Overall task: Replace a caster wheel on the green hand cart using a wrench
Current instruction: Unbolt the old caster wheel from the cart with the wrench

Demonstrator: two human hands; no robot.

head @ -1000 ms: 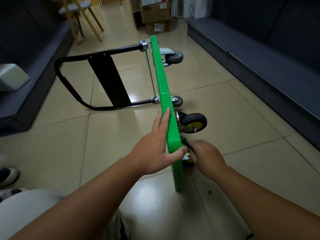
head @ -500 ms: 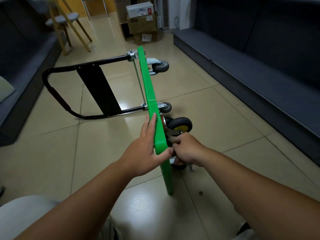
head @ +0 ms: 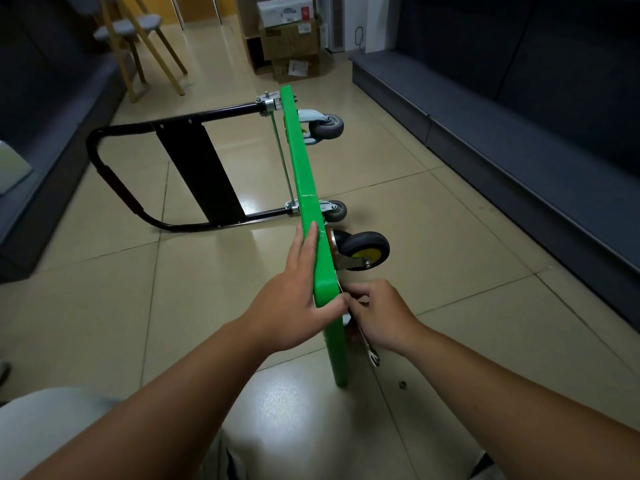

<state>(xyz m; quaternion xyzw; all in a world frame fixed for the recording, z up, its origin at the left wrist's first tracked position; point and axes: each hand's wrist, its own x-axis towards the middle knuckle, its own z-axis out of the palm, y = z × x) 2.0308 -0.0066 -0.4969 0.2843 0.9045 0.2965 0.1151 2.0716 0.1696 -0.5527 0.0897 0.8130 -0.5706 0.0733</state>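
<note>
The green hand cart [head: 304, 188] lies tipped on its long edge on the floor [head: 450, 271], underside facing right, its black handle [head: 114, 181] stretched out to the left. At the near corner the right hand [head: 384, 317] is curled round a wrench [head: 372, 356]. The left hand [head: 294, 306] lies flat against the deck, thumb over its edge, bracing it.

I'd say the job is midway, with a fixing being worked and nothing plainly finished. There is one cart and one wrench, and three wheels show: one black caster wheel [head: 365, 249] with a yellow hub, a far grey caster [head: 329, 128] and a middle grey caster [head: 337, 211]. The near corner's mount hides behind the right hand. One small nut-like piece [head: 402, 384] lies loose on the tiles.
</note>
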